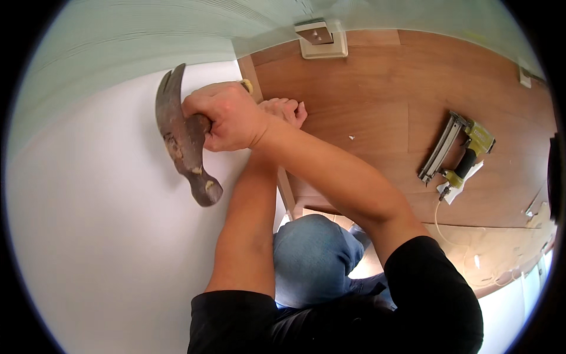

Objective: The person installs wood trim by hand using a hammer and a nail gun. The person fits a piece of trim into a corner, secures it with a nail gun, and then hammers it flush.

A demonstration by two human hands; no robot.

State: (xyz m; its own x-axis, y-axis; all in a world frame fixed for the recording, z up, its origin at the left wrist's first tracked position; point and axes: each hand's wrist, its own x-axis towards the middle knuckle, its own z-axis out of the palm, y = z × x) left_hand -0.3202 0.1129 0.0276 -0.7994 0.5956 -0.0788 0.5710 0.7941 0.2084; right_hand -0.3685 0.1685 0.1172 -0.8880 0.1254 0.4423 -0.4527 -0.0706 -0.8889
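Note:
My right hand [230, 115] is wrapped around the handle of a claw hammer [180, 133], close to its worn, rusty metal head. The handle's yellowish end [246, 87] shows past the fist. Crossing beneath the right forearm, my left arm reaches up to my left hand [286, 111]. Its fingers are curled by a narrow wooden strip [285, 189] that runs between the white panel [106, 194] and the brown wood-plank surface [354, 88]. The right hand and wrist partly cover the left hand, so what it holds, if anything, is hidden.
A green and black nail gun [469, 150] lies at the right on a scrap of white paper, its thin air hose [437, 215] trailing toward me. A socket box [323, 42] sits at the far edge by a pale green wall [118, 41]. My bent knee [315, 259] is below my arms.

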